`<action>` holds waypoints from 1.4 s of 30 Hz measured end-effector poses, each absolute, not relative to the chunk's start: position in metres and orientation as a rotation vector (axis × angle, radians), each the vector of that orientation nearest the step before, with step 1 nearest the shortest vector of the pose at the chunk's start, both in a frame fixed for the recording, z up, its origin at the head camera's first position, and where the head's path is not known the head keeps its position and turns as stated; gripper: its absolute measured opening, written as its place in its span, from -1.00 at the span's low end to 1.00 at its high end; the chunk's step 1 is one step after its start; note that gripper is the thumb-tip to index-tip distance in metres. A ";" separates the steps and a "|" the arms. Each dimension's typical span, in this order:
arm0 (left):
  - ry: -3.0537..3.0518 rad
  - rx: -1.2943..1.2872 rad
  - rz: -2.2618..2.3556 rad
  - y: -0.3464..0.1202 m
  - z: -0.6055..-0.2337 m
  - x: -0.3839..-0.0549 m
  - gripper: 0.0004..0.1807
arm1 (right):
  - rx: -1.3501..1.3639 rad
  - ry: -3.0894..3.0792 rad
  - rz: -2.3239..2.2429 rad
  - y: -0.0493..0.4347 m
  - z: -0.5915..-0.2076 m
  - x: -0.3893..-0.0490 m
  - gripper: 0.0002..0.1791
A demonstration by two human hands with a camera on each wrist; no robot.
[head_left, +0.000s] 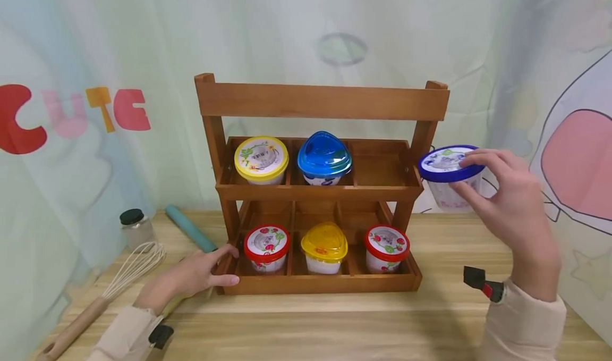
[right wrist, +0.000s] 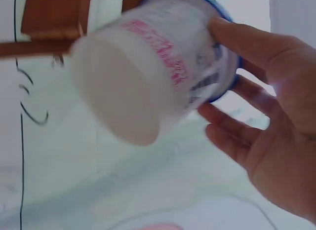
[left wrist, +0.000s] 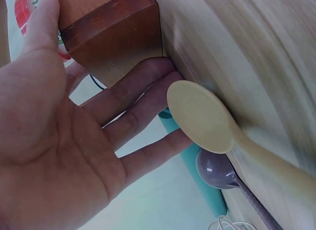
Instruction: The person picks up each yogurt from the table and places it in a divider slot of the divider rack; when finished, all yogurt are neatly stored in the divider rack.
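My right hand [head_left: 513, 201] pinches a white paper cup with a blue-rimmed lid [head_left: 448, 161], thumb and fingers at the lid. It holds the cup in the air, just right of the upper tier of a two-tier wooden rack [head_left: 315, 284]. From the right wrist, the cup's pale base [right wrist: 116, 92] shows, tilted and blurred. My left hand [head_left: 193, 273] touches the rack's lower left corner, its fingers mostly straight. The upper tier holds a yellow-lidded cup [head_left: 261, 159] and a blue domed-lid cup [head_left: 324, 159]; its right compartment is bare.
Below stand two red-lidded cups [head_left: 266, 246] [head_left: 387, 246] around a yellow domed-lid cup [head_left: 324, 246]. Left are a whisk [head_left: 102, 302], a black-lidded jar [head_left: 137, 228] and a teal rod-shaped thing [head_left: 188, 227]. A beige spoon [left wrist: 202, 116] and purple ladle [left wrist: 216, 171] lie beside my left hand.
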State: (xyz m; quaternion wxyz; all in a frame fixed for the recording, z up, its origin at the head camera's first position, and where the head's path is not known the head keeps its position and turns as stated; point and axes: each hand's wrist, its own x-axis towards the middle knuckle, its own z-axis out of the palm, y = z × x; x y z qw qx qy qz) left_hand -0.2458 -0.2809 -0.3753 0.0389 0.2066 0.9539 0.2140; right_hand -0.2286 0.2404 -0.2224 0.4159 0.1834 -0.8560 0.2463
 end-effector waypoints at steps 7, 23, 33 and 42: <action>2.928 0.653 0.679 -0.282 -0.377 -0.244 -0.37 | 0.596 -1.973 0.582 0.207 -0.224 -0.242 -0.57; 2.917 0.628 0.673 -0.281 -0.377 -0.246 -0.39 | 0.642 -1.904 0.652 0.185 -0.255 -0.289 -0.61; 2.920 0.617 0.659 -0.281 -0.373 -0.245 -0.38 | 0.657 -1.945 0.675 0.179 -0.267 -0.305 -0.65; 2.914 0.617 0.671 -0.281 -0.375 -0.244 -0.39 | 0.590 -2.013 0.747 0.188 -0.273 -0.309 -0.66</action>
